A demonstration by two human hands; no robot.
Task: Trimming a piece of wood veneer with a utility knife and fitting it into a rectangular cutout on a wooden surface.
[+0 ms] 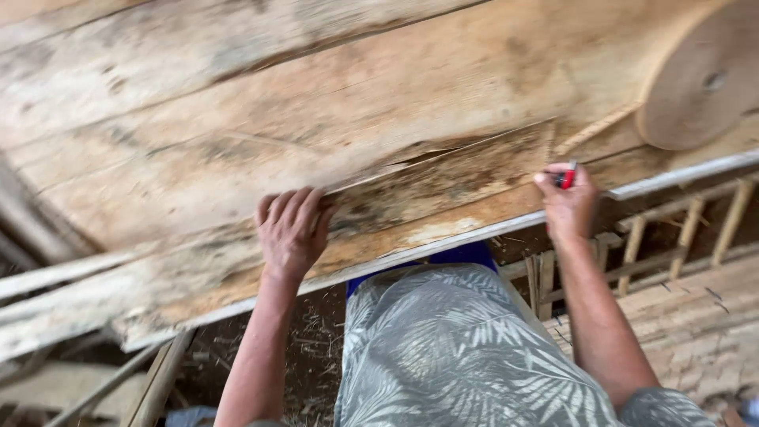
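My left hand (291, 229) lies flat in the middle of the frame on a big rough wooden plank (332, 119). Its fingers (286, 207) are close together and bent over a splintered ridge of the wood, pressing there but holding nothing. My right hand (571, 207) is at the right of the frame, on the near edge of the same plank. Its fingers are pinched narrow around a small red marker (567, 175), whose tip rests on the wood. The plank goes across the whole upper part of the frame, with a dark cracked strip between my two hands. In the upper right corner a round wooden disc (702, 79) lies on the plank, well apart from my right hand. Below the plank, at the right, stands a bamboo frame (680, 225) with upright slats. My leaf-patterned shirt (451, 348) fills the lower middle.
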